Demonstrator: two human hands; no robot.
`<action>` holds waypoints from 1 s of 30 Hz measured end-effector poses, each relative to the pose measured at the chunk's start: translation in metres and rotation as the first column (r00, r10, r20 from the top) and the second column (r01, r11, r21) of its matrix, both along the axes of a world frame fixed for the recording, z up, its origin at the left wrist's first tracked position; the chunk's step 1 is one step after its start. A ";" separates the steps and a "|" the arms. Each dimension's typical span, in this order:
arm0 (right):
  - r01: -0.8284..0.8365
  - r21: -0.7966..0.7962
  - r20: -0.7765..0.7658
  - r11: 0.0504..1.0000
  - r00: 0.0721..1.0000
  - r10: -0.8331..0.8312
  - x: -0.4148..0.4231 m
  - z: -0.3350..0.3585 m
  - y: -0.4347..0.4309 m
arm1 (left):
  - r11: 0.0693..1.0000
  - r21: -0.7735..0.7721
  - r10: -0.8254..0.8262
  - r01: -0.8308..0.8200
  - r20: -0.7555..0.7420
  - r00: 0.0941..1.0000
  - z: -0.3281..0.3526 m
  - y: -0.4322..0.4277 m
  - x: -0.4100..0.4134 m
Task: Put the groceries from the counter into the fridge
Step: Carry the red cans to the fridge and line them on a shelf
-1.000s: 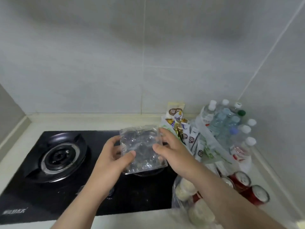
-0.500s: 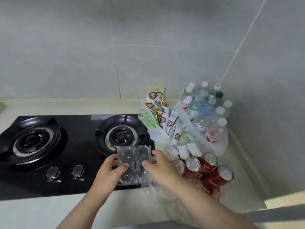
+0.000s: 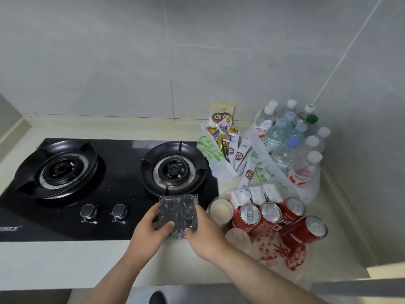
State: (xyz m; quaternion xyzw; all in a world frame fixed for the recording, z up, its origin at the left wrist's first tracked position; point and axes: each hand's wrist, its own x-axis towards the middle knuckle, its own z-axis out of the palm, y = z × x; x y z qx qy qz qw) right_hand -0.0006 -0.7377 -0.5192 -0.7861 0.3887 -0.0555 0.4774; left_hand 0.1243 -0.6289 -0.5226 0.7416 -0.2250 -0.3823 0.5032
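The clear plastic tray [image 3: 178,212] has come down from in front of the wall tiles to hover low over the front edge of the hob [image 3: 109,194], just beside the red cans [image 3: 269,216]. The left hand [image 3: 149,232] and right hand [image 3: 205,233] still grip its two sides, fingers [image 3: 153,215] curled round the edges. It looks empty, so it is probably being set down on the bench [image 3: 65,260]. The other groceries are untouched, and no fridge is in view.
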 end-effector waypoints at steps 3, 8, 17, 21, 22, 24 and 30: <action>0.008 -0.013 -0.030 1.000 1.000 -0.009 0.006 -0.012 0.002 | 0.996 0.036 -0.085 0.085 -0.001 0.996 -0.013 0.001 0.007; 0.010 0.046 -0.056 0.999 0.998 -0.008 0.005 -0.021 0.001 | 0.993 0.043 -0.106 0.106 -0.005 0.994 -0.026 -0.002 0.014; -0.017 0.079 -0.114 0.997 0.993 0.026 0.005 -0.017 -0.003 | 0.992 0.050 -0.121 0.118 0.057 0.991 -0.020 -0.005 0.010; -0.062 0.039 -0.150 0.997 0.986 0.067 0.001 0.000 -0.004 | 0.991 0.069 -0.126 0.117 0.138 0.982 -0.010 -0.006 0.006; -0.084 0.041 -0.145 0.996 0.985 0.089 -0.004 0.010 -0.006 | 0.991 0.076 -0.121 0.110 0.162 0.979 -0.008 -0.005 0.007; -0.137 0.047 -0.147 0.989 0.979 0.143 -0.016 0.026 -0.011 | 0.994 0.085 -0.091 0.074 0.219 0.972 -0.003 -0.002 0.007; -0.081 0.061 0.005 0.995 0.997 0.081 -0.054 0.060 -0.030 | 1.000 0.011 -0.017 0.013 0.439 0.898 0.023 -0.014 -0.014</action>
